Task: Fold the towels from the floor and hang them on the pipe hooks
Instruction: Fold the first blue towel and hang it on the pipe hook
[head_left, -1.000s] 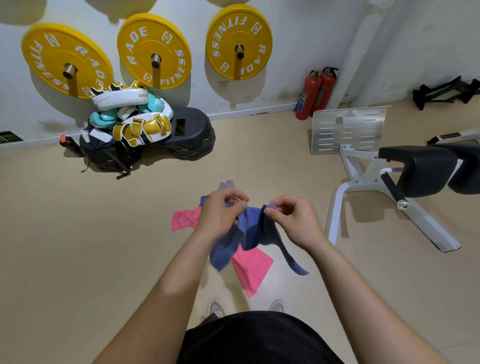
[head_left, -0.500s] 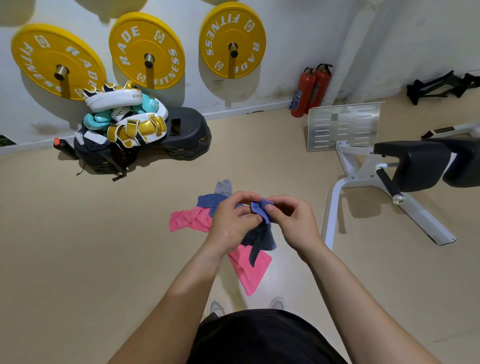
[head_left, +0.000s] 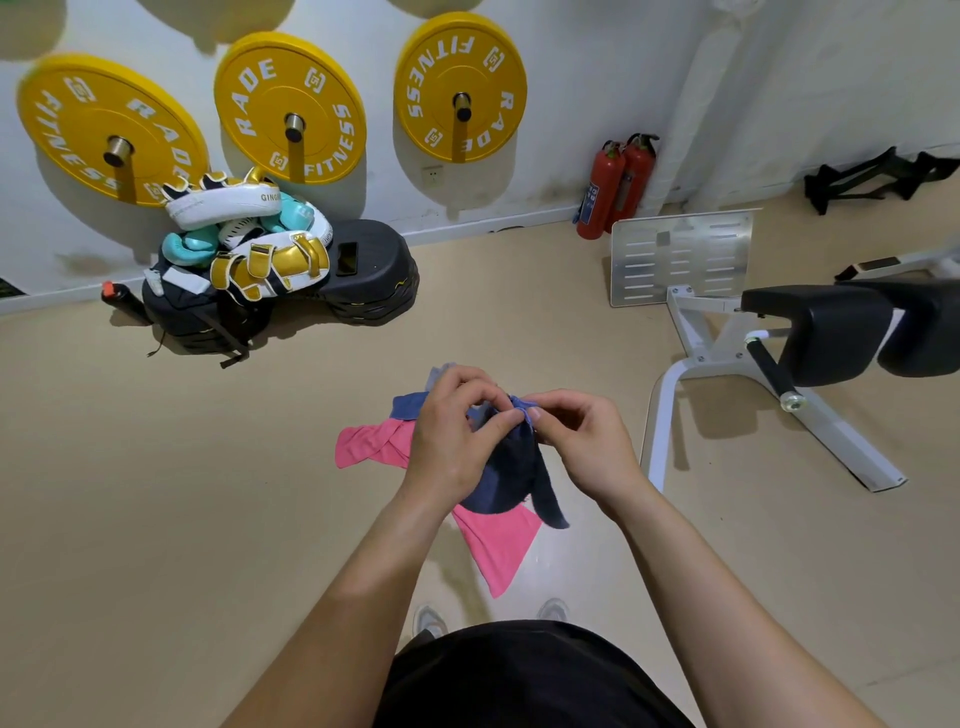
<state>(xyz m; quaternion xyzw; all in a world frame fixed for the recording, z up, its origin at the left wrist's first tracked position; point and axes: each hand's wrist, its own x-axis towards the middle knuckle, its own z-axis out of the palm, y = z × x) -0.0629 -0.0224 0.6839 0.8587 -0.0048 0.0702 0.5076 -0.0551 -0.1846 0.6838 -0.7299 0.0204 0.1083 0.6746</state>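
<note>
Hands meet mid-scene: the left hand (head_left: 457, 431) and right hand (head_left: 587, 447) each pinch the top edge of the dark blue towel (head_left: 511, 467) with curled fingers, its corners held close together, apparently to match them for a fold. The towel hangs limp and bunched above the pink towel (head_left: 498, 545), which lies on the floor (head_left: 208, 493). A grey towel (head_left: 441, 371) peeks out just beyond.

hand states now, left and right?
left hand: closed, pinching the dark blue cloth towel.
right hand: closed, pinching the same towel's top edge.
</note>
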